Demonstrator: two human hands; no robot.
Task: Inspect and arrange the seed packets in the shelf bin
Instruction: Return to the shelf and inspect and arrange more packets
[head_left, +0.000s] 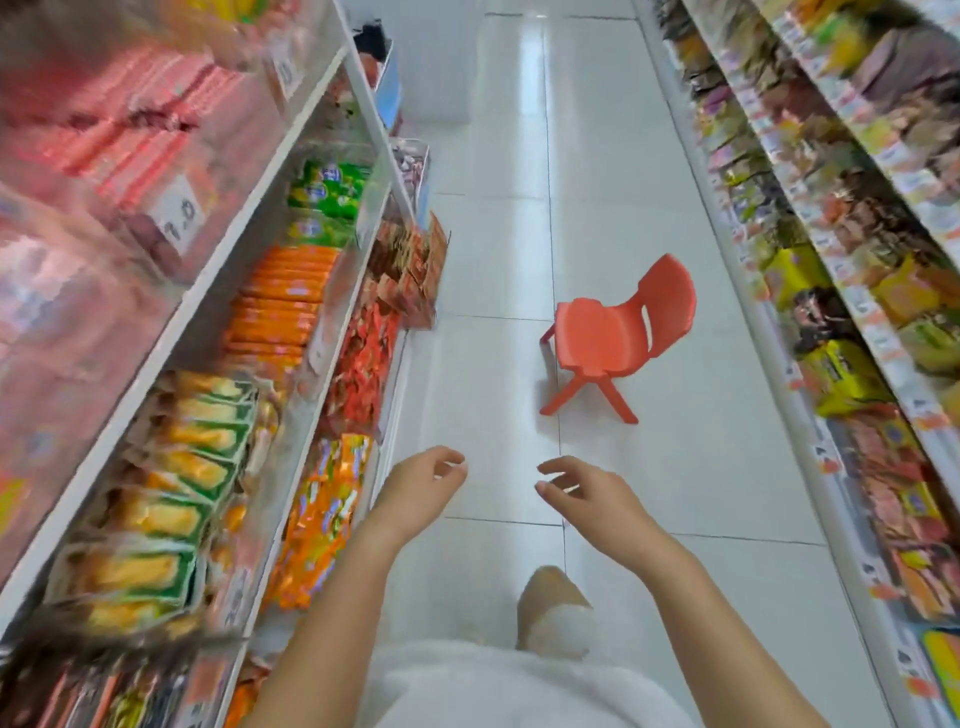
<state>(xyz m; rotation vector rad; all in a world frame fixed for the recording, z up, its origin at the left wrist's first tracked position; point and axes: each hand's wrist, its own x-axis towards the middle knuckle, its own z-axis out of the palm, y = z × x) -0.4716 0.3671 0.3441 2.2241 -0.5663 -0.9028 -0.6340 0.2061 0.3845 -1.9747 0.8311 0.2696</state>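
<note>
My left hand (421, 491) and my right hand (587, 493) hover side by side over the white aisle floor, both empty with fingers loosely curled. On my left, shelf bins hold rows of packets: orange and purple ones (322, 519) on the lowest shelf beside my left hand, yellow and green ones (171, 499) one shelf up, and orange ones (280, 306) further along. The view is blurred, so I cannot tell which are seed packets. Neither hand touches a packet or a bin.
A small red plastic chair (618, 338) stands in the aisle ahead and to the right of my hands. A second shelving unit (831, 312) full of packets lines the right side. My foot (553, 608) is on the white tiled floor (488, 364).
</note>
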